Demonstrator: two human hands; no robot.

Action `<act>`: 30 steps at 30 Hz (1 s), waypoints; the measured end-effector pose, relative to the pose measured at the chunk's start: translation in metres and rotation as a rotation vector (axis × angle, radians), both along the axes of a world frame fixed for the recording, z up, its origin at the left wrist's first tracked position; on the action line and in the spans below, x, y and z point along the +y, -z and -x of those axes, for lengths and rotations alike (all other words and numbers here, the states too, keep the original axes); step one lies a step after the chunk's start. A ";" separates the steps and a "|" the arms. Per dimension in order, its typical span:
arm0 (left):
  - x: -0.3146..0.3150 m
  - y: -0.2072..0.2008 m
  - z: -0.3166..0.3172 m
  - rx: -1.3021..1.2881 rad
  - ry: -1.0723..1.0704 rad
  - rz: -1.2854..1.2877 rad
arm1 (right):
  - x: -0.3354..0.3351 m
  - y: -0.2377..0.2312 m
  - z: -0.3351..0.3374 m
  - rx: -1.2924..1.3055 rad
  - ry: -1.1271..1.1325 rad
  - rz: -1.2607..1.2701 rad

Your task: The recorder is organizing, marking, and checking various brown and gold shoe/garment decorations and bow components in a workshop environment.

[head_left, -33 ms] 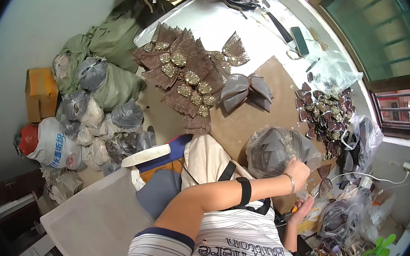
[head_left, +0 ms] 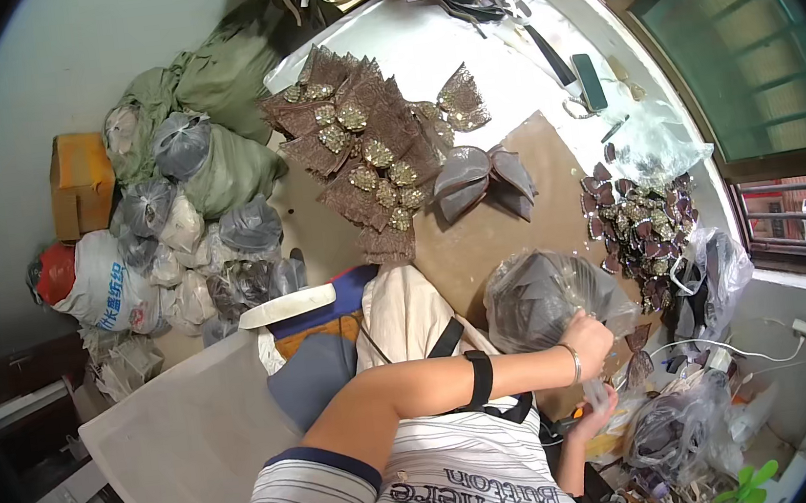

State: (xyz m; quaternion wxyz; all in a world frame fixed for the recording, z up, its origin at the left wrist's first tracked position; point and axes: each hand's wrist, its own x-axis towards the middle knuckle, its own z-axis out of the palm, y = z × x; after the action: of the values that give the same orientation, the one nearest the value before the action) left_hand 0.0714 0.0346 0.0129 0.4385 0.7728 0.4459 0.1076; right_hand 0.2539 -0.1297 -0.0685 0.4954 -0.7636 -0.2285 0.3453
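Note:
My left hand (head_left: 588, 347) is closed round the gathered neck of a clear plastic bag (head_left: 539, 286), its arm stretched across in front of me. Grey folded fabric pieces show through the bag, which rests on the brown board. Just below, my right hand (head_left: 597, 416) pinches the twisted end of the bag's neck. A small orange thing (head_left: 578, 414) shows at its fingers; its kind cannot be made out. Beyond the bag sit grey fabric bows (head_left: 484, 184) in a stack. Further left lies a pile of brown mesh bows (head_left: 362, 138) with gold sequined centres.
Small dark bows with beaded trim (head_left: 641, 226) heap along the right. A phone (head_left: 589, 82) lies near the window (head_left: 745, 49). Stuffed bags (head_left: 214, 232) and a cardboard box (head_left: 82, 187) stack at left. A translucent bin (head_left: 185, 422) stands beside me; plastic bags (head_left: 677, 429) crowd the lower right.
My left hand has shifted very slightly to the right with the bag's neck. Everything else looks the same.

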 end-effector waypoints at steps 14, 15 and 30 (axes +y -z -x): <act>-0.022 -0.151 0.130 -0.503 -0.272 -0.279 | 0.033 -0.007 -0.011 0.800 -0.203 0.276; -0.026 -0.154 0.143 -0.503 -0.372 -0.322 | 0.047 -0.007 -0.008 0.829 -0.272 0.306; -0.102 -0.110 0.455 -0.024 -1.378 -0.014 | 0.205 -0.070 0.318 0.853 -1.329 0.676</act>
State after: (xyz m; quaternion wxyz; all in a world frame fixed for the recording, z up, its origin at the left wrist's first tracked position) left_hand -0.3834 -0.0672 0.1225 0.2701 0.3146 0.8300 0.3731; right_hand -0.0636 0.0750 0.0010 -0.0204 -0.3828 -0.3074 0.8709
